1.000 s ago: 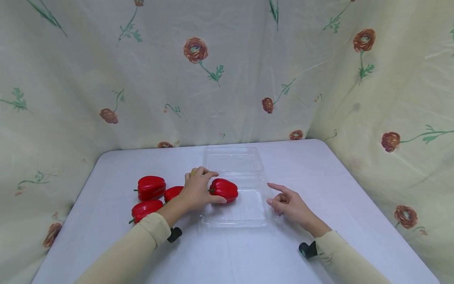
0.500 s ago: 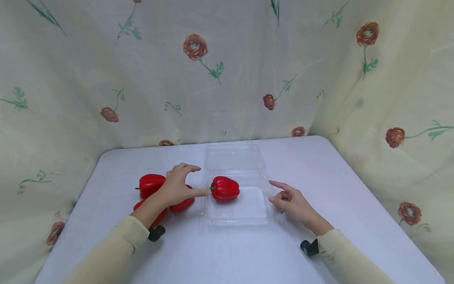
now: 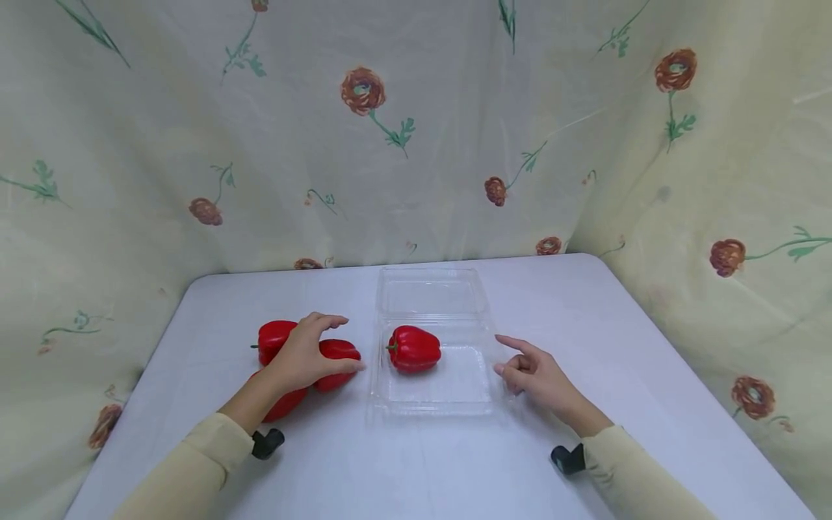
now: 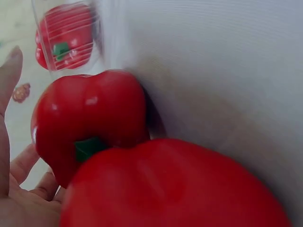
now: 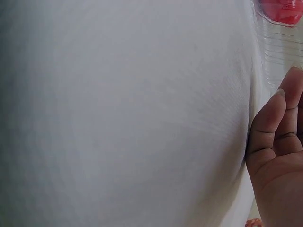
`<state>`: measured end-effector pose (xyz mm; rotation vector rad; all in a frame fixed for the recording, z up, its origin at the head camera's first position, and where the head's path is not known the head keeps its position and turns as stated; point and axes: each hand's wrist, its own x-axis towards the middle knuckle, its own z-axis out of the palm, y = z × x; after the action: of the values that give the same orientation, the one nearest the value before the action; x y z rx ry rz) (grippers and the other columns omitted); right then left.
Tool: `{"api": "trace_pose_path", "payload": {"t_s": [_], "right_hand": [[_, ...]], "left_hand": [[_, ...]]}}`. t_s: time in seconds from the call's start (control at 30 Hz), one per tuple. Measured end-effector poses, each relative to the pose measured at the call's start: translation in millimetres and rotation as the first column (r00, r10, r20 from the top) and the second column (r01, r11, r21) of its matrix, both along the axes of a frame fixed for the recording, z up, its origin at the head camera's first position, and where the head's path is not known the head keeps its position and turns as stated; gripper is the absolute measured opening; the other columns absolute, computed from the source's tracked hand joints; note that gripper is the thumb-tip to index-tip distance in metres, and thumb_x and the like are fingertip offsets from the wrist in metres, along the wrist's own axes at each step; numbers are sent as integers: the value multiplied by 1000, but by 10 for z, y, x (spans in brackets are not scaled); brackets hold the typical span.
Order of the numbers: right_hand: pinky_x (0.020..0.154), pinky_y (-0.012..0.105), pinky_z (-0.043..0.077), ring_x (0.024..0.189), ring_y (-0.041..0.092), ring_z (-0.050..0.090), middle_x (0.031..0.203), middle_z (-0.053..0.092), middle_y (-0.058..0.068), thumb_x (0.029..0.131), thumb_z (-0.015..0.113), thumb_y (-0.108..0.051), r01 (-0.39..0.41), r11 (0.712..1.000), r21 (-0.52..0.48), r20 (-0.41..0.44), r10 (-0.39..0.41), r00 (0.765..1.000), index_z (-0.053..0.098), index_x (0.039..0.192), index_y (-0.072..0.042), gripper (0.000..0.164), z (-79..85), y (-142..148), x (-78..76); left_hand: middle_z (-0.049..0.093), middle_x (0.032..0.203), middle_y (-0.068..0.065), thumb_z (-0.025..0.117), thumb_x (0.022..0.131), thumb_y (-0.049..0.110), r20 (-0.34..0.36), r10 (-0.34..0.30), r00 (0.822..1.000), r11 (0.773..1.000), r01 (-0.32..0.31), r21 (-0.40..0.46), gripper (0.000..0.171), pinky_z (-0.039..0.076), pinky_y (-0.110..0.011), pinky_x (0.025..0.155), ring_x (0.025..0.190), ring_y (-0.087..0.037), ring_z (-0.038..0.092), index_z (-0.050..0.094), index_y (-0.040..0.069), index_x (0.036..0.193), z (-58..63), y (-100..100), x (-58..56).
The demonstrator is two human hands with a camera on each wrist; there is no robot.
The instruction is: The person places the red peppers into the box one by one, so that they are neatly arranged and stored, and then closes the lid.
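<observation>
Fingers (image 3: 325, 321) and thumb of the left hand (image 3: 300, 355) stand well apart in a wide curve, and from my head view I see one bell pepper (image 3: 341, 352) lying in the gap between them. They are not closed round it; whether they touch it I cannot tell. Its skin is bright, glossy red, and the left wrist view shows me rounded, swelling shoulders, pale glints of light and a short dark green stem set in a hollow. On the surface (image 3: 455, 469) I pick out two more: a rear pepper (image 3: 271, 338), left of the knuckles with its stem pointing away from them, and a front pepper (image 3: 286, 406) behind the fingers, partly covered by the wrist.

Right of those fingers, a boxed pepper (image 3: 416, 350) lies on its side in the clear container (image 3: 458, 386), its green stem facing them. The container's lid (image 3: 429, 292) is folded back, farther out than the fingertips. Near the container's opposite edge, the right hand (image 3: 538, 377) has its index finger extended and other fingers bent inward, grasping nothing that I can see; I cannot judge whether it touches the rim.
</observation>
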<state>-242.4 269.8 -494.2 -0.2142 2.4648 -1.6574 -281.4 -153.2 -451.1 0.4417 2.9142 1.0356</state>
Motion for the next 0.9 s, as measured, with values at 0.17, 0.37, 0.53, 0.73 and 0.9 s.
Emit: {"api": "trace_pose_path", "payload": {"t_s": [0.17, 0.37, 0.53, 0.73, 0.9], "right_hand": [[66, 32, 52, 73, 23, 58, 89, 63, 17, 93, 71, -28, 4, 1000, 3, 7, -4, 1000, 39, 151, -17, 68, 13, 4, 7], [67, 32, 52, 74, 22, 57, 89, 63, 18, 93, 71, -28, 0, 1000, 5, 2, 0, 1000, 39, 152, -16, 68, 12, 14, 18], [67, 32, 52, 74, 23, 57, 90, 63, 18, 94, 70, -28, -4, 1000, -2, 1, 4, 1000, 38, 152, -15, 68, 6, 14, 25], [67, 32, 52, 74, 22, 57, 89, 63, 18, 94, 70, -28, -2, 1000, 14, 12, 1, 1000, 39, 152, -15, 67, -32, 10, 0], [66, 33, 52, 73, 22, 57, 88, 62, 19, 94, 69, -25, -4, 1000, 6, 8, 4, 1000, 38, 152, -13, 67, -41, 21, -17]], "left_hand": [[51, 134, -5, 90, 60, 54, 9, -2, 1000, 1000, 2, -13, 93, 57, -47, 80, 124, -29, 48, 52, 22, 139, -28, -14, -3], [53, 131, -8, 92, 59, 49, 20, -16, 1000, 998, 17, -67, 96, 58, -46, 76, 120, -29, 50, 50, 19, 141, -40, -8, 6], [52, 131, -7, 93, 57, 47, 73, -17, 997, 994, 25, -108, 99, 58, -46, 73, 118, -27, 50, 48, 21, 142, -30, -3, 21], [52, 129, -5, 95, 56, 42, 120, -4, 993, 988, 23, -153, 98, 58, -45, 72, 117, -27, 51, 49, 24, 141, -53, 11, 7], [54, 125, -3, 96, 55, 37, 147, 4, 989, 985, 21, -171, 95, 58, -43, 70, 115, -26, 51, 51, 26, 138, -47, 23, -1]]}}
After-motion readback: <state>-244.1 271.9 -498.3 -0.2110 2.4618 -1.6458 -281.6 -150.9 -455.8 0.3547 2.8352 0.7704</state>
